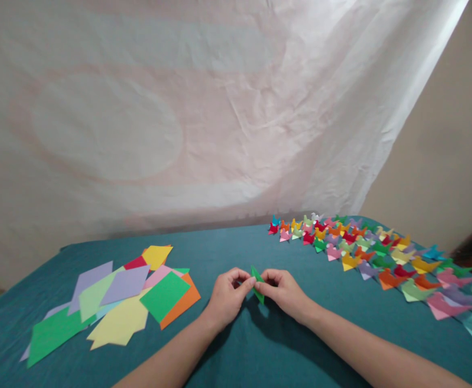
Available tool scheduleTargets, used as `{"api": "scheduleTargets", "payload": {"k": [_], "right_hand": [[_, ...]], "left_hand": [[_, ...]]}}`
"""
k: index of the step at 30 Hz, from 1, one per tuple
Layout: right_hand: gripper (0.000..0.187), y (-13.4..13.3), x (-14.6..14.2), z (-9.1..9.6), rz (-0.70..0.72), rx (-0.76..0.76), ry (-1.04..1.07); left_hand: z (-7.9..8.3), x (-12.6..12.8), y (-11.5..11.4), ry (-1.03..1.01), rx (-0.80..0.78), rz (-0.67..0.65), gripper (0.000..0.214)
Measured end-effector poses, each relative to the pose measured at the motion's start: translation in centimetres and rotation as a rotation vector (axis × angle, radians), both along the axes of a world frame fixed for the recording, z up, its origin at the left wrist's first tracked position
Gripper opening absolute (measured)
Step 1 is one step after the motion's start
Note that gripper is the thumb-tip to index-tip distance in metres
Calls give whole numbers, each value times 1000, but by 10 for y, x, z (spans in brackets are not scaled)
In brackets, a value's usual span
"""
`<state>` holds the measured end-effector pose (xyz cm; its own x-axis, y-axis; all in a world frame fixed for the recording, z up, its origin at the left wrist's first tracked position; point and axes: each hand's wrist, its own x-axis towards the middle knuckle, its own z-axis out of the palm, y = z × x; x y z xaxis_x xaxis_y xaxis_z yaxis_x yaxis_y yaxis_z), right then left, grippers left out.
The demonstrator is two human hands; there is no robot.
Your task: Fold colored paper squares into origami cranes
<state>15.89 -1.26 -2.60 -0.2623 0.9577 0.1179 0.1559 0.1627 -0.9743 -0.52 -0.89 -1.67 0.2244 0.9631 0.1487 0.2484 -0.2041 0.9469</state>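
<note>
Between my two hands is a small folded piece of green paper [259, 293], pointed at its top and bottom and held nearly upright just above the cloth. My left hand [230, 293] pinches its left side between thumb and fingers. From the right, my right hand [283, 291] pinches the same folded paper, its thumb lying across the front. The fingertips hide the middle of the paper, so its exact folds cannot be made out.
A dark green cloth [227, 250] covers the table. On the left lies a loose pile of coloured paper squares [166, 295]. Several rows of small folded paper birds [351, 261] stand along the right side. Behind hangs a pale sheet [203, 124].
</note>
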Motion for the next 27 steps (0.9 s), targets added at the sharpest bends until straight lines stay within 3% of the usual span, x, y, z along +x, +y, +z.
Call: {"api": "scheduleTargets", "payload": {"k": [7, 14, 22, 27], "right_hand": [[26, 1, 1, 0, 68, 64, -108], [26, 0, 2, 0, 79, 66, -132], [29, 0, 1, 2, 65, 68, -44], [35, 1, 3, 2, 27, 11, 67]], "left_hand": [[7, 3, 0, -119, -79, 22, 27], [4, 3, 1, -149, -81, 35, 26], [-4, -1, 7, -220, -101, 73, 29], [1, -1, 6, -228, -98, 70, 36]]}}
